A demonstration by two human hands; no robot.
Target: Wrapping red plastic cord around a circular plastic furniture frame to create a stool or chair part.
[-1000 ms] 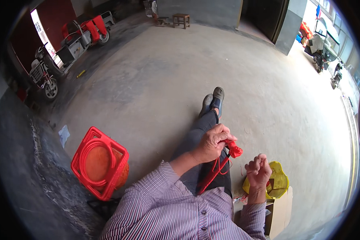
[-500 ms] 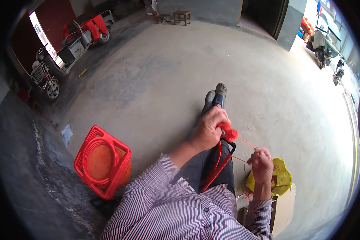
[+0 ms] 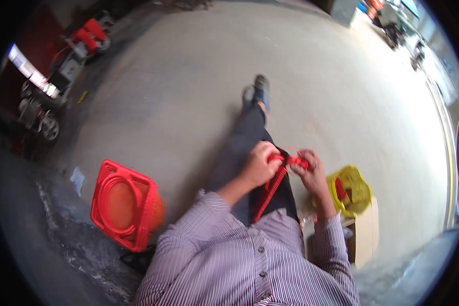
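Note:
A red ribbed frame (image 3: 271, 191) with a black corner piece (image 3: 283, 157) rests on my lap; its exact kind I cannot make out. My left hand (image 3: 262, 163) is closed at its upper end, with a bit of red between the fingers. Just to the right, my right hand (image 3: 310, 171) pinches a small red bundle (image 3: 298, 162) against the same end. A thin red thread (image 3: 291, 148) loops above it. Motion blurs the fingertips, and the hands hide part of the frame's upper end.
Red square frames (image 3: 147, 204) with a round coil lean on an orange round object (image 3: 159, 213) at my left. A yellow tub (image 3: 364, 196) with red pieces stands at my right above an open cardboard box (image 3: 366, 234). Parked vehicles (image 3: 66, 71) line the far left.
My right hand has moved up and left, close to my left hand. The thread that was stretched taut between them is slack. The view has tilted downward.

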